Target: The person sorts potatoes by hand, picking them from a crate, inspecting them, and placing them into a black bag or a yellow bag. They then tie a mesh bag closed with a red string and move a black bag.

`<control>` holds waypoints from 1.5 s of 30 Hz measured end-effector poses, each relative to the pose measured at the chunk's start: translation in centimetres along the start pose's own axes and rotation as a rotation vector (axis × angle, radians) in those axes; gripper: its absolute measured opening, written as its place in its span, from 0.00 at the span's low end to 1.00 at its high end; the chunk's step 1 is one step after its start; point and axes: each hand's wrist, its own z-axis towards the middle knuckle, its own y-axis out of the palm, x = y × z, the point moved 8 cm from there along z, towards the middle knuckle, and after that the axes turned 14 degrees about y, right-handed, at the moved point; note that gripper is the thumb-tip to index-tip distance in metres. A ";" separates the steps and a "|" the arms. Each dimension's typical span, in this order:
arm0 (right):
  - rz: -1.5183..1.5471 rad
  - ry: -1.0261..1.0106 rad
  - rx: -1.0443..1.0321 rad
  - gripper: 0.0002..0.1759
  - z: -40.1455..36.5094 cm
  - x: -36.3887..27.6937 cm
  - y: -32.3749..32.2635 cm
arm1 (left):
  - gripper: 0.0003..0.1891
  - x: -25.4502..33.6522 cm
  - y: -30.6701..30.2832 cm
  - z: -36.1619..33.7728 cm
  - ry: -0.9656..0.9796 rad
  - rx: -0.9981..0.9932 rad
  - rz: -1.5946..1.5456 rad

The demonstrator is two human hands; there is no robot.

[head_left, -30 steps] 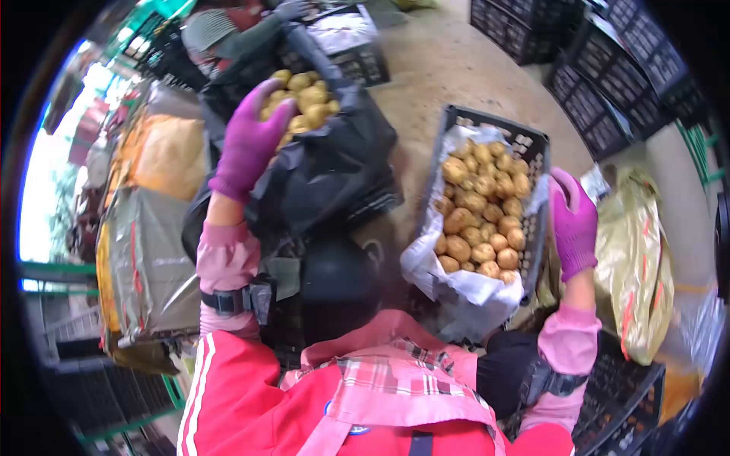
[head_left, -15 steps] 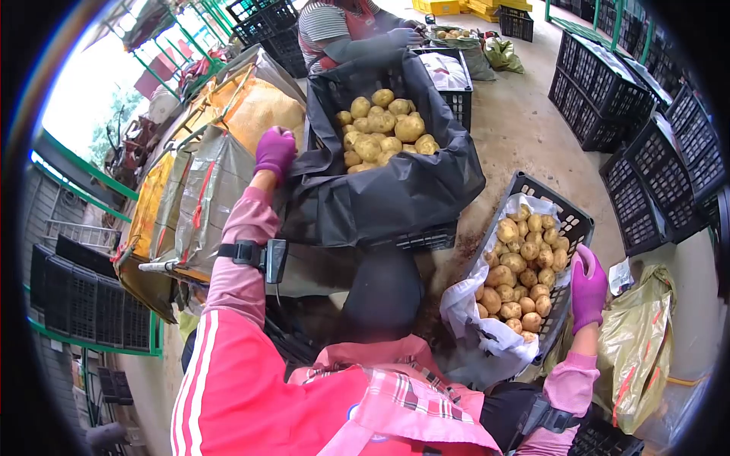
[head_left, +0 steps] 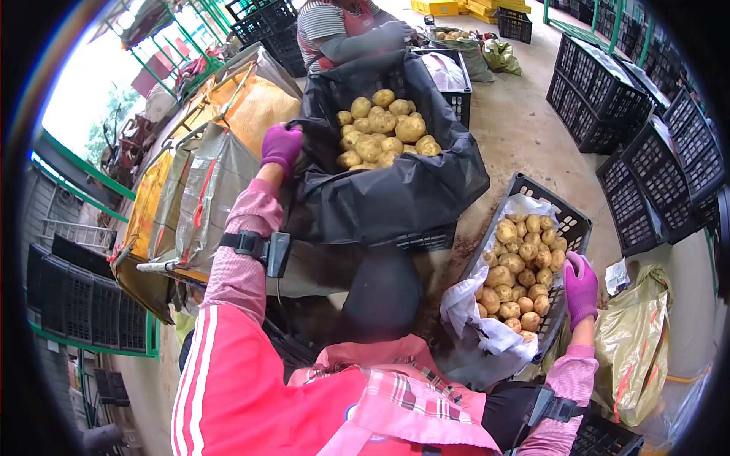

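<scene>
My left hand [head_left: 281, 147], in a purple glove, is closed on the edge of a black liner [head_left: 365, 201]. This liner drapes over a crate in front of me, with large potatoes [head_left: 384, 129] inside. To my right, a tilted black plastic crate [head_left: 579, 220] lined with white cloth [head_left: 487, 330] holds several smaller potatoes [head_left: 517, 266]. My right hand [head_left: 581, 289], also purple-gloved, is at that crate's right side, its fingers curled at the rim. Its fingertips are partly hard to make out.
A co-worker [head_left: 342, 34] is behind the lined crate. Stacked black crates [head_left: 597, 87] line the right side. Filled sacks [head_left: 205, 190] lean at the left, and a yellowish-green bag [head_left: 635, 342] lies by my right arm. A sack of potatoes [head_left: 464, 49] stands farther back.
My left hand has risen slightly toward the liner's upper left edge. My right hand has shifted a little left, closer against the smaller-potato crate. The co-worker's arm has moved slightly.
</scene>
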 end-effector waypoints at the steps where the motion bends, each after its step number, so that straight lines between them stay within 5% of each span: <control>1: -0.004 -0.008 -0.007 0.18 0.0 0.0 0.0 | 0.21 -6.4 0.8 0.4 -0.115 0.045 -0.025; 2: -0.007 -0.014 -0.011 0.18 0.0 0.1 -0.1 | 0.22 -12.2 3.3 -0.3 -0.036 -0.006 -0.055; 4: -0.047 -0.006 -0.024 0.18 0.3 1.3 0.2 | 0.23 -14.1 5.0 -4.4 -0.193 -0.008 -0.131; 5: -0.071 -0.061 -0.020 0.18 0.7 2.3 0.6 | 0.22 -12.0 6.1 -7.4 -0.424 0.025 -0.179; 6: -0.094 -0.079 -0.015 0.19 0.9 3.4 0.8 | 0.20 -16.5 11.2 -6.9 -0.175 -0.043 -0.315; 7: -0.094 -0.037 -0.010 0.20 0.8 3.4 0.9 | 0.18 -19.1 16.6 -8.4 -0.341 0.013 -1.075; 8: -0.098 -0.025 -0.010 0.20 0.6 3.8 0.9 | 0.15 -11.9 14.2 -9.8 -0.327 -0.093 -1.302; 9: -0.112 -0.003 -0.033 0.19 0.5 4.3 1.2 | 0.13 -17.4 15.3 -8.0 -0.092 -0.179 -0.864; 12: -0.286 0.165 -0.183 0.24 1.2 6.3 2.8 | 0.18 -16.8 13.1 -8.5 -0.245 -0.174 -0.750; 17: -0.582 0.425 -0.392 0.31 2.7 14.7 8.6 | 0.19 -20.6 12.3 -10.4 -0.129 -0.110 -0.522; 20: -0.990 0.285 -0.587 0.27 1.0 14.7 12.1 | 0.20 -23.4 11.7 -11.7 -0.036 -0.085 -0.448; 23: -1.043 0.306 -0.519 0.29 0.8 19.6 15.6 | 0.20 -26.0 11.0 -11.6 0.142 -0.080 -0.434; 25: -1.108 0.441 -0.576 0.32 1.0 19.9 16.7 | 0.25 -25.7 10.0 -11.0 0.177 -0.253 -0.325; 26: -1.058 0.492 -0.501 0.33 1.2 19.8 16.7 | 0.27 -25.2 9.4 -10.8 0.202 -0.338 -0.271; 30: -1.155 0.515 -0.542 0.32 1.1 20.0 17.4 | 0.26 -17.9 8.8 -13.9 0.311 -0.103 -0.023; 35: -1.265 0.386 -0.694 0.27 0.7 20.5 19.0 | 0.20 -9.7 11.8 -23.5 0.099 -0.606 0.506; 36: -1.265 0.368 -0.602 0.26 0.9 19.3 18.4 | 0.19 -8.7 12.9 -25.2 0.102 -0.692 0.468; 39: -1.138 0.419 -0.757 0.25 2.3 21.7 20.0 | 0.15 -7.9 14.5 -29.2 0.297 -0.597 -0.164; 42: -1.058 0.374 -0.783 0.26 1.7 21.9 20.9 | 0.14 -1.5 11.3 -28.1 0.212 -0.609 0.007; 45: -1.002 0.345 -0.803 0.27 2.4 23.0 19.9 | 0.13 8.8 7.6 -25.9 0.333 -0.768 0.139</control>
